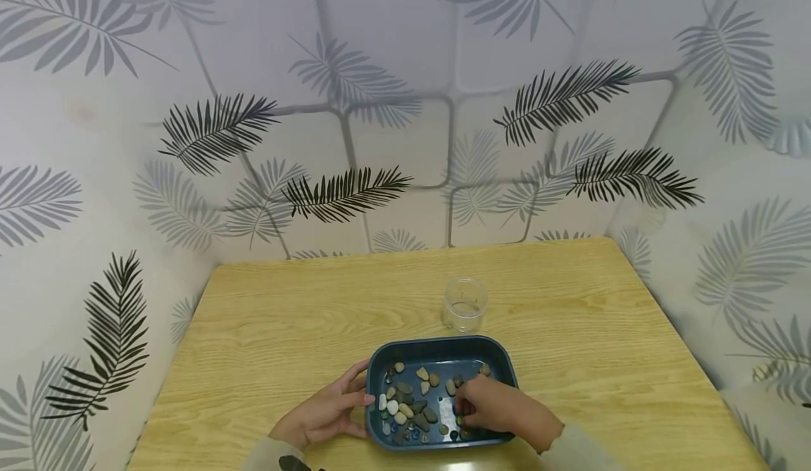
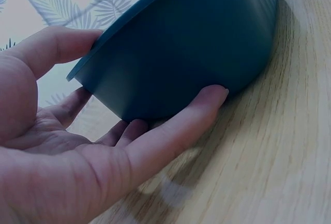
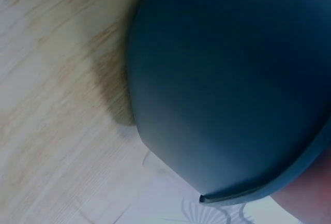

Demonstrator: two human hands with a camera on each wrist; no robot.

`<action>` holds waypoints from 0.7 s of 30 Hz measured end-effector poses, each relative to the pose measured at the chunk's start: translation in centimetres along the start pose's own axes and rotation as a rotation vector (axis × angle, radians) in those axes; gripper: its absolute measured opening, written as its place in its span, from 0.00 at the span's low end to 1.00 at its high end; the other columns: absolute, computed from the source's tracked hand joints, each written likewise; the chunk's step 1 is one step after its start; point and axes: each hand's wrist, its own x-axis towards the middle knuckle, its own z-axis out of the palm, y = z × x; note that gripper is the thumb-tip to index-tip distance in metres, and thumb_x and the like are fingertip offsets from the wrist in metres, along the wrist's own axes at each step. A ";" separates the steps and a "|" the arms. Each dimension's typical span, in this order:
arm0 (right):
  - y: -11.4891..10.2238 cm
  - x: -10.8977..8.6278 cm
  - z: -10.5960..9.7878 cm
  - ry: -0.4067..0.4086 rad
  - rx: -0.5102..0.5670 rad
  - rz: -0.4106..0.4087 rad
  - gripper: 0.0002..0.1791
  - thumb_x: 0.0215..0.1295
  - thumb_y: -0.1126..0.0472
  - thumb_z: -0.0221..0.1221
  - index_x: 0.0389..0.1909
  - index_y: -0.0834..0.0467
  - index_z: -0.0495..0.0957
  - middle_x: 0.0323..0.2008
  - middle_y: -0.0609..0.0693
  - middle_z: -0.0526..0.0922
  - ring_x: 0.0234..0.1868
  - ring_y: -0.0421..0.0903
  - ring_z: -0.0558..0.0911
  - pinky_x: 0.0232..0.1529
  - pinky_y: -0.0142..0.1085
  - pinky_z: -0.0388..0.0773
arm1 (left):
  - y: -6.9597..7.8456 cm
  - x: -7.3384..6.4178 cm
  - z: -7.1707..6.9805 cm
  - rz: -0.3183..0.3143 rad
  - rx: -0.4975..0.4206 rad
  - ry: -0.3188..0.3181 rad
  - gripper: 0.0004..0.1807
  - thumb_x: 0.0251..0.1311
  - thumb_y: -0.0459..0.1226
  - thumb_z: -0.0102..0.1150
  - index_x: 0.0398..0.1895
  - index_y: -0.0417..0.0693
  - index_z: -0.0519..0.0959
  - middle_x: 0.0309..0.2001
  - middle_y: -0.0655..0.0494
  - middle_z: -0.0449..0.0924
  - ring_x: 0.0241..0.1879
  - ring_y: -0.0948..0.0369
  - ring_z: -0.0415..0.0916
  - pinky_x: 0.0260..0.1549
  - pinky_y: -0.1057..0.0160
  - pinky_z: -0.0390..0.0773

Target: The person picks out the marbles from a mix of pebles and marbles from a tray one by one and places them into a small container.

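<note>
My left hand (image 1: 332, 407) holds the left end of a dark blue plastic tub (image 1: 437, 445). In the left wrist view, one digit touches the tub's rim (image 2: 85, 64) while a long finger (image 2: 199, 110) lies against the lower wall. Inside the tub, my right hand (image 1: 491, 406) reaches down with bent fingers among pebbles at the right side. A small bright green piece (image 1: 459, 420) shows at its fingertips; whether they pinch it is unclear. Grey, tan and white pebbles (image 1: 420, 422) and dark glassy pieces lie mostly at the left. The right wrist view shows mainly the tub's outer wall (image 3: 222, 79).
A clear round cup (image 1: 465, 305) stands on the wood-grain table (image 1: 285, 316), just behind the tub. Beyond the table's back edge rises a wall with a leaf pattern (image 1: 405, 140). Similar leaf-patterned surfaces flank the table on both sides.
</note>
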 end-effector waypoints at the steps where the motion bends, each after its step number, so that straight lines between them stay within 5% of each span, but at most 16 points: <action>1: 0.0 0.0 0.1 -0.001 0.002 0.001 0.02 0.51 0.63 0.62 0.26 0.55 0.78 0.20 0.36 0.72 0.21 0.29 0.70 0.23 0.24 0.70 | 0.0 0.0 0.0 -0.002 -0.003 -0.003 0.35 0.62 0.30 0.43 0.68 0.63 0.44 0.67 0.44 0.36 0.57 0.41 0.58 0.38 0.35 0.66; 21: -0.4 0.4 0.3 -0.002 -0.002 0.018 0.02 0.52 0.63 0.60 0.28 0.55 0.78 0.20 0.36 0.73 0.22 0.30 0.71 0.24 0.24 0.71 | 0.2 -0.2 0.2 -0.007 -0.006 -0.006 0.35 0.62 0.30 0.42 0.68 0.63 0.44 0.67 0.45 0.35 0.57 0.40 0.57 0.38 0.35 0.65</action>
